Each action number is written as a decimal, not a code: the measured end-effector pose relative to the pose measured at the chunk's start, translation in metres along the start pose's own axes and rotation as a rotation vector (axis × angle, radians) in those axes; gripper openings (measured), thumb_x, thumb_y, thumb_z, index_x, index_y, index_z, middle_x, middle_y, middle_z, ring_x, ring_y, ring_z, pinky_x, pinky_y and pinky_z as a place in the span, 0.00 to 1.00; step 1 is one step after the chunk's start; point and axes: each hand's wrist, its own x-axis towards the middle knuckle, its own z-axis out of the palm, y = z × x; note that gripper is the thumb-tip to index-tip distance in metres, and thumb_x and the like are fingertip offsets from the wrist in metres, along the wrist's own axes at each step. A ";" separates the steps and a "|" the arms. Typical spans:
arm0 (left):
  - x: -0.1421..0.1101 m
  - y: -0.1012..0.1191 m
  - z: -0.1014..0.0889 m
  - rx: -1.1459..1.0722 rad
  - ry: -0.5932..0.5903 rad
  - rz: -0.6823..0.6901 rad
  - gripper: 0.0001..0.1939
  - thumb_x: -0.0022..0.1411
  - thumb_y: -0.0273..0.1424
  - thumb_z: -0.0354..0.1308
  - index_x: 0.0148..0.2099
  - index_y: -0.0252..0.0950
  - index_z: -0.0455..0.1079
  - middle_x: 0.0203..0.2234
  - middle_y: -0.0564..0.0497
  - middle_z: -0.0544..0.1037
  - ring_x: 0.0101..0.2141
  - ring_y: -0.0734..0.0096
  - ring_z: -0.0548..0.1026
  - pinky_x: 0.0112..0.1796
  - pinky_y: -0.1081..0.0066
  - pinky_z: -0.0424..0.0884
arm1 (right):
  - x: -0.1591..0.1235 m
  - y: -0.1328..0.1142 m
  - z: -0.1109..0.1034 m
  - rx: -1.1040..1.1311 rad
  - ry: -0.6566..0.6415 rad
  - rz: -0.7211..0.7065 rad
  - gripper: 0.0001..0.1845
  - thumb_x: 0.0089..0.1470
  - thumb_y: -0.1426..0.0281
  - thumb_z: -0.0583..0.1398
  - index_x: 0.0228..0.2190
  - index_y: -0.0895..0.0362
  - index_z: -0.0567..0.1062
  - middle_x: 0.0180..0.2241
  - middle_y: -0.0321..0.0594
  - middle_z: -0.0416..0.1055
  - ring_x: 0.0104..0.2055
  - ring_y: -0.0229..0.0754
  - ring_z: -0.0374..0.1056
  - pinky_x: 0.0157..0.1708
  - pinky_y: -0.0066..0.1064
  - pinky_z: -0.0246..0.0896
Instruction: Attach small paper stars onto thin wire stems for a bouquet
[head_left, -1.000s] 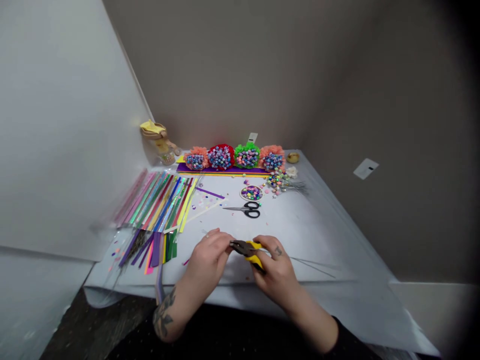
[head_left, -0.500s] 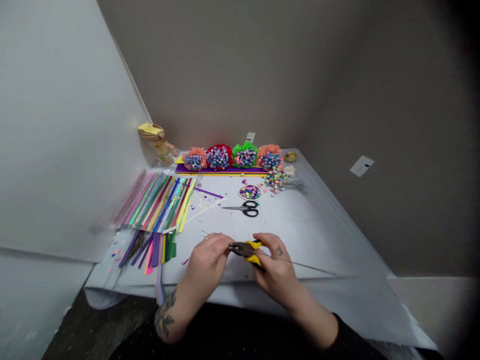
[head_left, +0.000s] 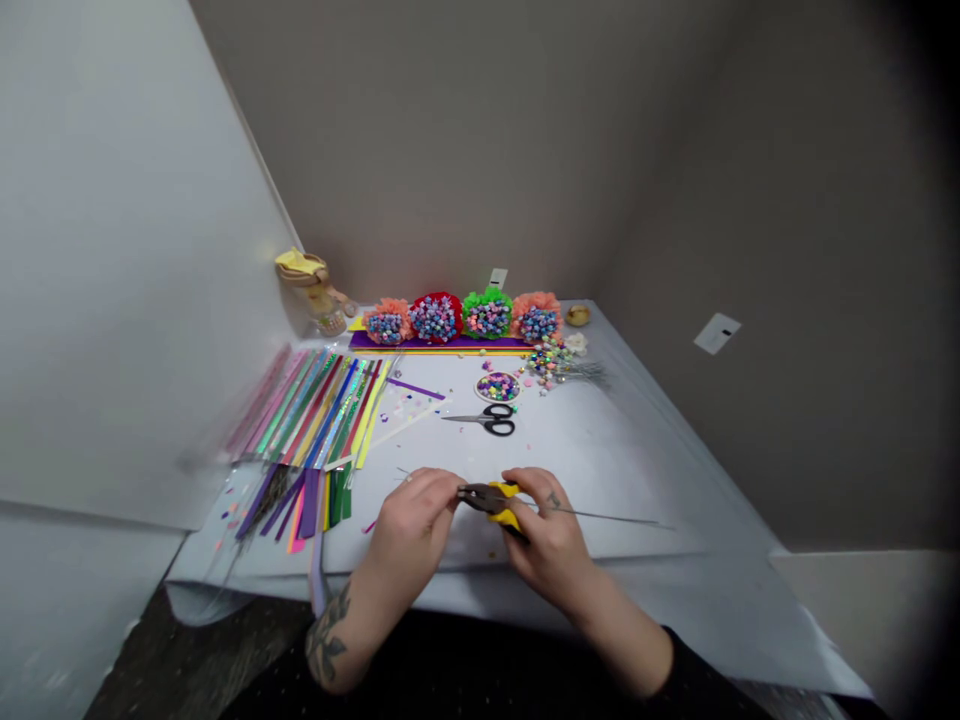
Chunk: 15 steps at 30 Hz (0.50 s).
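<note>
Since the earlier frame, the thin wire (head_left: 607,519) has swung up on the right and now lies nearly level, with its far end free above the pale sheet (head_left: 645,470). The right hand (head_left: 547,540) is closed around the yellow handles of the pliers (head_left: 499,503), and the left hand (head_left: 412,525) sits just at their dark nose, with its fingers bent. The jaws look together, but the left fingers hide the tips, so I cannot tell if they are clamped on the wire.

If the grip becomes loose, the wire could slip and spring away, because its long free end has nothing to support it. That end could also catch the scissors (head_left: 487,420) or the dish of paper stars (head_left: 497,387) if it swings too far up. The coloured strips (head_left: 315,420) lie close on the left, so a wide move of the left hand could disturb them. To the right there is open room on the sheet for the wire, but the front edge of the sheet is near the wrists, and a dropped piece could go over it.
</note>
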 end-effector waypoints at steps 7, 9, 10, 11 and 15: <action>0.001 -0.003 0.000 0.063 -0.043 -0.015 0.09 0.62 0.22 0.49 0.39 0.35 0.69 0.29 0.47 0.76 0.33 0.68 0.74 0.35 0.68 0.72 | 0.002 0.002 0.004 0.079 -0.029 0.033 0.12 0.43 0.79 0.56 0.33 0.56 0.70 0.42 0.49 0.67 0.43 0.50 0.64 0.42 0.45 0.64; 0.003 -0.002 -0.001 0.079 -0.061 -0.016 0.08 0.62 0.22 0.49 0.38 0.35 0.69 0.29 0.47 0.76 0.33 0.68 0.74 0.35 0.67 0.72 | 0.000 0.003 0.009 0.133 0.004 0.086 0.10 0.45 0.77 0.57 0.33 0.55 0.66 0.41 0.48 0.68 0.43 0.48 0.66 0.42 0.42 0.65; 0.004 -0.002 0.000 0.087 -0.068 -0.014 0.08 0.62 0.22 0.49 0.38 0.35 0.69 0.29 0.48 0.76 0.33 0.68 0.73 0.35 0.68 0.72 | -0.002 0.004 0.012 0.168 0.028 0.131 0.10 0.46 0.76 0.57 0.34 0.55 0.64 0.40 0.47 0.69 0.42 0.47 0.67 0.40 0.40 0.66; 0.005 -0.001 0.000 0.097 -0.075 -0.012 0.08 0.62 0.22 0.49 0.37 0.35 0.69 0.29 0.48 0.76 0.33 0.68 0.73 0.35 0.68 0.72 | -0.003 0.004 0.014 0.199 0.047 0.183 0.12 0.47 0.76 0.58 0.36 0.55 0.63 0.39 0.47 0.69 0.41 0.46 0.68 0.39 0.39 0.66; 0.013 0.000 0.004 0.163 -0.127 -0.023 0.09 0.62 0.23 0.49 0.35 0.35 0.70 0.27 0.49 0.76 0.31 0.68 0.73 0.34 0.68 0.72 | -0.002 0.005 0.019 0.224 -0.019 0.270 0.19 0.48 0.74 0.58 0.44 0.56 0.63 0.40 0.47 0.70 0.40 0.46 0.69 0.39 0.37 0.66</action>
